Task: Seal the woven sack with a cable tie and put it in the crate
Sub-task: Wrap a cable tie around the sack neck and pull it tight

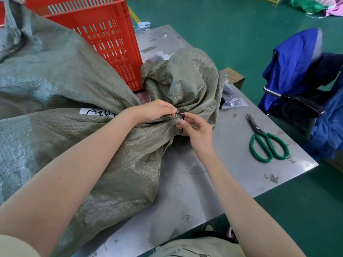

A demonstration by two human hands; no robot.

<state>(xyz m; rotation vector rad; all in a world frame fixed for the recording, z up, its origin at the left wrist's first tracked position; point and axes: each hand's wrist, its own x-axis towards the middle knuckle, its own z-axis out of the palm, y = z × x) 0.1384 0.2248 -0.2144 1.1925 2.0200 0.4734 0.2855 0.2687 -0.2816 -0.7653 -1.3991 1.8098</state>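
**Two hands at the gathered neck of the sack**

Both hands meet at the bunched neck of the woven sack (pixel 115 149), which lies on its side across the metal table (pixel 232 175) and fills most of the left half of the view. The left hand (pixel 156 110) pinches the gathered fabric from above, fingertips closed on the thin black cable tie (pixel 179 114) that circles the neck. The right hand (pixel 196 128) comes in from below — thumb and fingers curled around the same tie, a short black end showing just under the thumb. Whether the tie is fully locked cannot be told.

Past the neck, the loose mouth of the sack flares up in a crumpled bundle toward the far side of the table. A white label with dark handwriting shows on the sack beside the left wrist.

The red slatted crate (pixel 104 32) stands upright on the table behind the sack, touching it. Green-handled scissors (pixel 265 141) lie flat on the table to the right, blades closed, well apart from the hands. A small clear bag (pixel 233 102) holding dark items rests beyond the sack's mouth. Off the table's right edge sits a chair draped in blue cloth (pixel 293 67) — green floor all around.
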